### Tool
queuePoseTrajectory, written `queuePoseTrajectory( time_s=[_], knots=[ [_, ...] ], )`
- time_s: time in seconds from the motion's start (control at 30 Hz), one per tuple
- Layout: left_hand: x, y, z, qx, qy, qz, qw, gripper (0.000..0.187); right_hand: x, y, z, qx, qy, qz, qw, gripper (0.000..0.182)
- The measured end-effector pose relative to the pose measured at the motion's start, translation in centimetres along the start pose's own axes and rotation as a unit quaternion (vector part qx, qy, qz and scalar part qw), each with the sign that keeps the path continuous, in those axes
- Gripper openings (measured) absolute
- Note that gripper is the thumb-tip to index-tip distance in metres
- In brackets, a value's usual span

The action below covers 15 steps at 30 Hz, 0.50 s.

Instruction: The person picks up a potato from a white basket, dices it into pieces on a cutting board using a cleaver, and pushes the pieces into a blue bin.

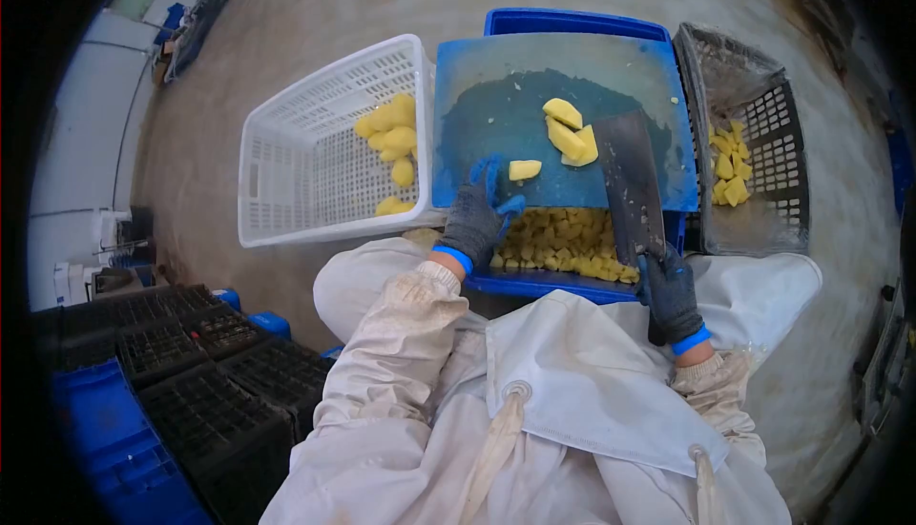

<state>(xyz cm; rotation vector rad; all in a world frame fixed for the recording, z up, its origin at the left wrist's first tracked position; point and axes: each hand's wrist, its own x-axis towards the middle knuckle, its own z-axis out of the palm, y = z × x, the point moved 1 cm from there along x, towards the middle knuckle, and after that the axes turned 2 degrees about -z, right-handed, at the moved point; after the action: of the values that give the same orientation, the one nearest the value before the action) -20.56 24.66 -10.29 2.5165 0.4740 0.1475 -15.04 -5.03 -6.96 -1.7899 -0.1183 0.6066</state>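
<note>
My left hand, in a grey and blue glove, is at the near left edge of the blue cutting board. Its fingers are apart, beside a cut potato piece, with nothing in them. In my gloved right hand is the handle of a wide dark cleaver, its blade lying over the board's right part. Left of the blade are several peeled potato pieces in a cluster. Below the board's near edge, a blue bin holds many potato cubes.
Left of the board stands a white basket with peeled potatoes. A dark crate with potato chunks is on the right. Stacked black crates and a blue crate are at lower left.
</note>
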Motion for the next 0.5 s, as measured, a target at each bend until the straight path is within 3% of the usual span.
queuePoseTrajectory(
  time_s=[0.1, 0.17, 0.33, 0.4, 0.5],
  knots=[
    [1.2, 0.2, 0.0, -0.103, 0.023, -0.005, 0.994, 0.061, 0.1, 0.3, 0.1, -0.039, -0.029, 0.008, 0.999, 0.016],
    [2.3, -0.1, 0.8, -0.095, 0.016, -0.006, 0.995, 0.054, -0.1, 0.9, 0.5, -0.104, -0.022, -0.057, 0.993, 0.019],
    [1.4, 0.8, 2.3, -0.056, 0.059, -0.008, 0.997, 0.034, -0.5, 0.1, 0.9, -0.168, -0.052, -0.063, 0.982, 0.015],
    [0.7, 1.1, 2.7, -0.184, 0.06, -0.049, 0.98, 0.027, -0.4, -0.2, 1.1, -0.196, -0.063, -0.067, 0.976, 0.014],
    [0.1, 1.3, 3.2, -0.21, 0.081, -0.047, 0.973, 0.024, -0.3, -0.5, 1.5, -0.252, -0.067, -0.083, 0.962, 0.015]
  ],
)
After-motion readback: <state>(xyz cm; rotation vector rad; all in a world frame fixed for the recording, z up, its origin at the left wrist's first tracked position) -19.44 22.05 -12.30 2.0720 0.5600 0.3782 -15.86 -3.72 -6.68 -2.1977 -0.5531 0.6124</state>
